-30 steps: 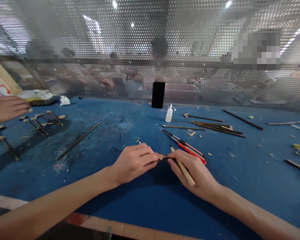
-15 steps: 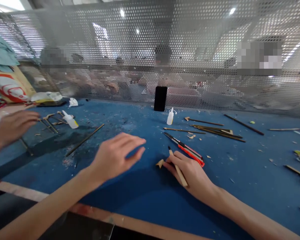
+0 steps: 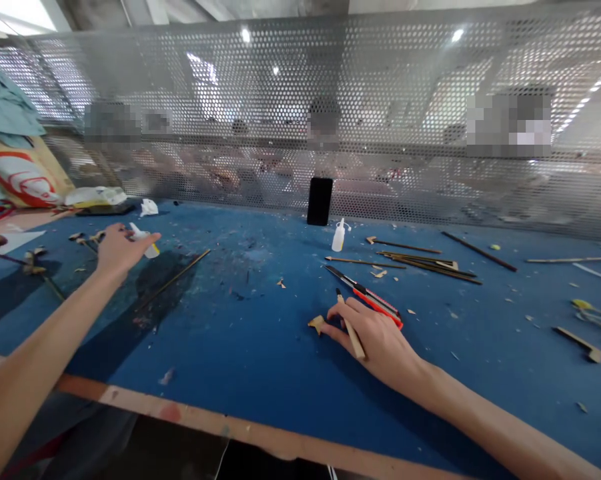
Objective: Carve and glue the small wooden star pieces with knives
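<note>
Jutting leftward from right grip [image 3: 379, 333]: pale wooden piece [image 3: 317, 325].

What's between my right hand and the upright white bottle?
Beyond your right hand, the head view shows a red cutter, then a thin stick nearer the bottle.

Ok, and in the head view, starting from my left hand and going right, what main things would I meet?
Left hand → small wood scrap → pale wooden piece → right hand holding a wooden-handled tool → lone dark stick → bent wooden piece
</note>
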The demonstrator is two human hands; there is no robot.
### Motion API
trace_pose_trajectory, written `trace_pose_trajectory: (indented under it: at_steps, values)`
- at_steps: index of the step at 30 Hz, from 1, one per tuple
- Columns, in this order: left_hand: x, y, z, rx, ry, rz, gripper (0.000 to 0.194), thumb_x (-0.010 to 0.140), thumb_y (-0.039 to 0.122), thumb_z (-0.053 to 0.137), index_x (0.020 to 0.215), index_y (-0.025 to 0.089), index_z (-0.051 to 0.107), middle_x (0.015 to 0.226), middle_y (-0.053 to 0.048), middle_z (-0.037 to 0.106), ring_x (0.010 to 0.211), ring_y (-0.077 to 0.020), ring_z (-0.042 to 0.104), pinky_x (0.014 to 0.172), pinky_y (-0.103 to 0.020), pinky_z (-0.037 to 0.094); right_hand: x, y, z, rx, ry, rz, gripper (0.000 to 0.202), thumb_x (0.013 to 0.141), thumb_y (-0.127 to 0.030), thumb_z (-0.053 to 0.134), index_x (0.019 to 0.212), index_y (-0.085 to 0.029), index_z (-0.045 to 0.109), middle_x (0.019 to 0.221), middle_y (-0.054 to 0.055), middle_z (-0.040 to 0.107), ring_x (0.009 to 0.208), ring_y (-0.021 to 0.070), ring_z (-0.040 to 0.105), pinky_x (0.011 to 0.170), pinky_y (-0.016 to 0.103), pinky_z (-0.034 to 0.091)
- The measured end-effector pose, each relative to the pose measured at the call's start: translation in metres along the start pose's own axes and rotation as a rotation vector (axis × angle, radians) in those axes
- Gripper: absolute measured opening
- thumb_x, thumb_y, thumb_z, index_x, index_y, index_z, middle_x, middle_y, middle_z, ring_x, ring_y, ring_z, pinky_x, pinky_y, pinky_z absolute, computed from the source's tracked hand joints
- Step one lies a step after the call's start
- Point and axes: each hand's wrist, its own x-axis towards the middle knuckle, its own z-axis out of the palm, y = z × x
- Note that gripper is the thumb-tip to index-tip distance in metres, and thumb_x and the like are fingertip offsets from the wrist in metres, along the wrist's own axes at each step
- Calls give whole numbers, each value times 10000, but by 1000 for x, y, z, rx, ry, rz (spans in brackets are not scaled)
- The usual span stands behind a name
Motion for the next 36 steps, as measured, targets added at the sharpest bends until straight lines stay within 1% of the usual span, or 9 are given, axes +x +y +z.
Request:
trace_pose_trajectory:
  at_steps: [4, 9, 12, 17, 20, 23, 26, 29, 36]
  values:
    - [-2, 3, -2, 9, -21, -44, 402, 879, 535, 637, 840, 134, 640, 714, 6, 600, 974, -276, 630, 684, -254, 398, -1, 17, -7, -200, -1, -26, 190, 1050, -273, 502, 1181, -191, 614, 1069, 104, 635, 817, 213, 665, 623, 298, 467]
    - [-17, 29, -13, -149, 4, 30, 383, 877, 474, 675, 984, 107, 697, 884, 11, 742, 977, -237, 675, 752, -256, 464, -8, 38, -14, -347, -155, 2, 576, 846, 30, 482, 1346, -242, 565, 1230, 120, 556, 708, 157, 634, 533, 261, 430]
    - [-41, 70, -24, -319, -54, 134, 418, 898, 475, 681, 1130, 128, 707, 1092, -18, 777, 1035, -218, 695, 878, -309, 541, -10, 32, -19, -273, -49, 39, 418, 966, -81, 439, 1340, -210, 575, 1248, 143, 562, 754, 182, 646, 595, 316, 511]
    - [-118, 175, -36, -708, -401, 384, 309, 828, 376, 805, 1063, 181, 757, 1060, -48, 798, 934, -207, 761, 888, -354, 623, -1, -4, -27, 165, -9, 94, 346, 1030, -399, 536, 1334, -236, 562, 1182, 102, 653, 917, 209, 679, 829, 396, 583]
    - [-167, 231, -28, -913, -659, 517, 269, 813, 334, 837, 1032, 196, 764, 960, -27, 805, 845, -203, 775, 794, -324, 664, 6, -19, -28, 432, -36, 106, 501, 956, -451, 652, 1387, -240, 508, 1256, 102, 669, 1087, 232, 666, 926, 392, 573]
    - [-190, 259, -13, -1012, -744, 651, 296, 852, 355, 812, 1103, 208, 755, 1112, -35, 771, 969, -195, 755, 912, -334, 647, 7, -19, -26, 573, -53, 142, 460, 980, -430, 607, 1380, -229, 496, 1156, 80, 701, 998, 211, 670, 871, 352, 568]
    - [-187, 259, 3, -1023, -812, 696, 594, 866, 389, 801, 1401, 250, 584, 1357, -80, 652, 1123, -208, 707, 977, -350, 619, 3, -2, -22, 554, 15, 241, 369, 1011, -465, 543, 1280, -212, 538, 934, 28, 666, 791, 176, 612, 681, 293, 519]
    - [-174, 243, 19, -755, -796, 791, 739, 847, 449, 810, 1487, 264, 492, 1460, -117, 544, 1220, -248, 647, 1020, -401, 585, -1, 20, -17, 553, 147, 347, 353, 1030, -527, 495, 1167, -207, 551, 808, -21, 543, 681, 143, 507, 622, 278, 451]
    - [-168, 209, 52, -490, -656, 1054, 272, 903, 399, 761, 1123, 239, 751, 1276, -88, 659, 1224, -252, 599, 1086, -455, 488, -5, 31, -9, 563, 116, 406, 347, 1017, -549, 523, 1152, -230, 542, 810, -28, 511, 654, 126, 459, 570, 254, 409]
